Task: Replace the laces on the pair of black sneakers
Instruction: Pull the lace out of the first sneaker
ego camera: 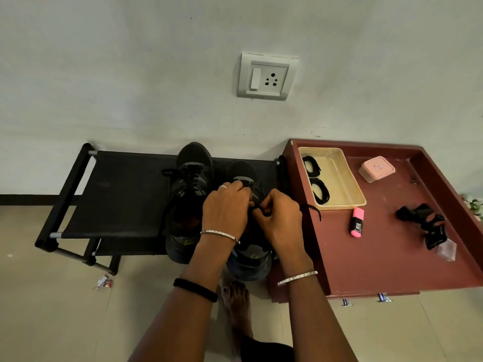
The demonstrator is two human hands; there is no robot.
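Note:
Two black sneakers stand side by side on a black fabric rack [117,194], toes toward the wall. The left sneaker [189,184] still has its black lace threaded and loosely tied. Both my hands are over the right sneaker [248,254], hiding most of its top. My left hand [226,207] and my right hand [279,218] pinch that shoe's black lace [312,209], one end of which hangs off to the right of my right wrist. Two coiled black laces [320,190] lie in a beige tray [339,176] on the maroon table.
The maroon table [386,257] stands right of the rack, carrying a pink highlighter [357,222], a pink lidded box [376,168] and a black strap bundle [426,223]. A wall socket [266,77] is above. My bare foot [236,304] rests on the tiled floor below the shoes.

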